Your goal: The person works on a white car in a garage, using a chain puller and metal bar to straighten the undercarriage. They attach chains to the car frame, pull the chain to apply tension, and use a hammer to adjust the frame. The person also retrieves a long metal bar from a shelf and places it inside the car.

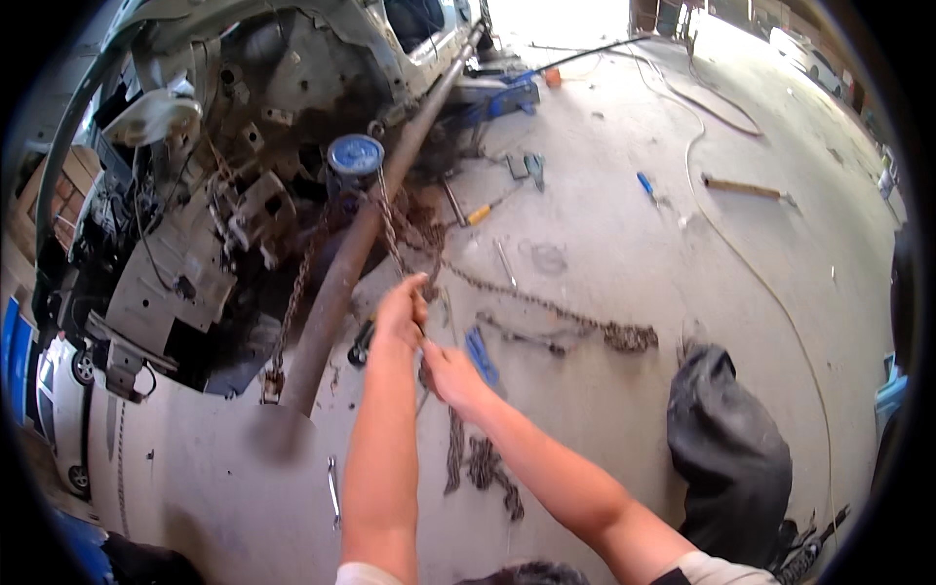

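A blue round chain hoist (356, 156) hangs beside a thick rusty pole (343, 278) in front of a stripped car body (278, 93). From the hoist a chain (390, 232) runs down to my hands. My left hand (398, 308) is closed round it, fingers wrapped. Just below and to the right, my right hand (451, 374) is closed on the same chain, its fingertips partly hidden. More loose chain (455, 453) lies on the floor beneath my hands. Another rusty chain (531, 295) stretches across the floor to the right and ends in a heap.
Around my hands lie a blue tool (481, 355), a wrench (333, 492) and a yellow-handled screwdriver (479, 214). Further right are a wooden-handled hammer (746, 186) and a long pale hose (746, 255). A blue floor jack (502, 99) stands beyond. A black-clad leg (726, 453) is at the lower right.
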`<state>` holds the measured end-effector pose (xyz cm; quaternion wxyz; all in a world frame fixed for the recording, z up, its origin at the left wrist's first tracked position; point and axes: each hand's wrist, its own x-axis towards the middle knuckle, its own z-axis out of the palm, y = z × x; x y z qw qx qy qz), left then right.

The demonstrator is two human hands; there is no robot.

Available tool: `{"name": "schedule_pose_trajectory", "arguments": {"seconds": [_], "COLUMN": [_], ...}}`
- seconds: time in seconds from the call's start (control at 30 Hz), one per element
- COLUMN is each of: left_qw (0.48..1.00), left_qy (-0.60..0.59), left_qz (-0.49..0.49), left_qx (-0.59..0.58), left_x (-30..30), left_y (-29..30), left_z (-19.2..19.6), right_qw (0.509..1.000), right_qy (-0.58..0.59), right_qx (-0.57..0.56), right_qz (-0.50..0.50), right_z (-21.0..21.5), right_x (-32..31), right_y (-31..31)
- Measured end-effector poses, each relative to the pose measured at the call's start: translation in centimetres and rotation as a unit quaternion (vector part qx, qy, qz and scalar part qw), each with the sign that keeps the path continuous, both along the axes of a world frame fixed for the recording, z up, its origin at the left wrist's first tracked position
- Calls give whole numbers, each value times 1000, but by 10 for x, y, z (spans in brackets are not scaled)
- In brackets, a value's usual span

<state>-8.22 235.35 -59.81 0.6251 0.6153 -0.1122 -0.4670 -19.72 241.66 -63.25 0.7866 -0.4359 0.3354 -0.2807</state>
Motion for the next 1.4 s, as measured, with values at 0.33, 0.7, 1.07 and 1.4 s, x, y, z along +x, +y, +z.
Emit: {"name": "schedule_pose_trajectory", "arguments": {"seconds": [0.33, 0.7, 1.07, 1.4], "left_qw": [999, 859, 816, 849], "left_qy": [-1, -349, -219, -213], "left_qz": [25, -90, -188, -108], "left_qx": [31, 365, 501, 472], "left_x": [-56, -76, -212, -256], "left_y": [121, 130, -57, -276], "left_z": [-22, -88, 153, 256], "right_qw": [987, 860, 839, 891], "right_qy": [75, 272, 281, 262], "right_qx": [-141, -216, -124, -139], "right_qz": [26, 375, 450, 345], "right_z": [-52, -60, 72, 122], "right_x": [-53, -72, -171, -107], "right_y": [110, 27, -183, -421]}}
